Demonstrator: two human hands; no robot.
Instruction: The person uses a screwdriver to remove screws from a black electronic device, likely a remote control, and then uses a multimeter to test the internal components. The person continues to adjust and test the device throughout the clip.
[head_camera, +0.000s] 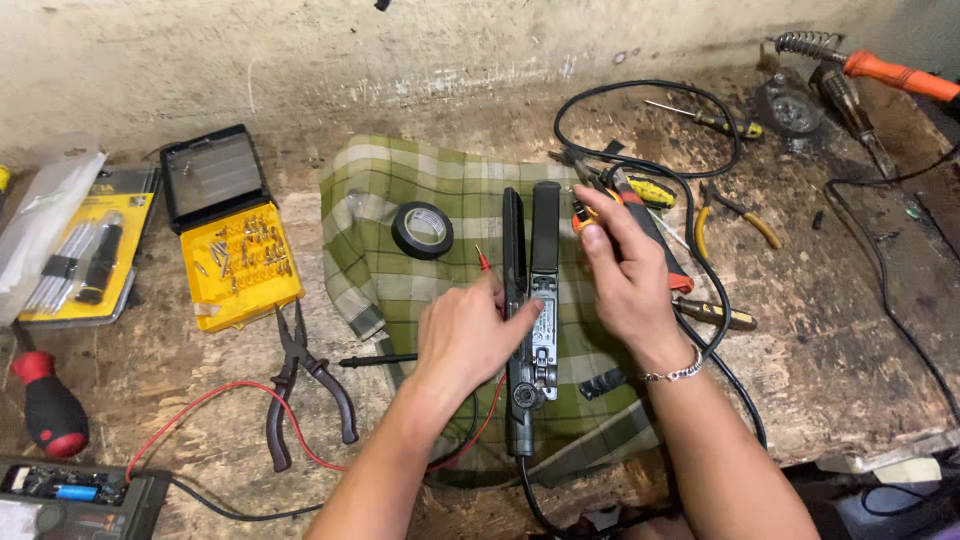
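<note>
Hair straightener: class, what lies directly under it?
The hair straightener lies on a green checked cloth spread over the worn wooden workbench. The cloth hides whatever sits beneath it there.

A worn wooden workbench carries a green checked cloth at its middle. Left of the cloth lie dark-handled pliers, an open yellow bit case and a red-and-black screwdriver. Right of the cloth lie yellow-handled pliers and a soldering iron.
</note>
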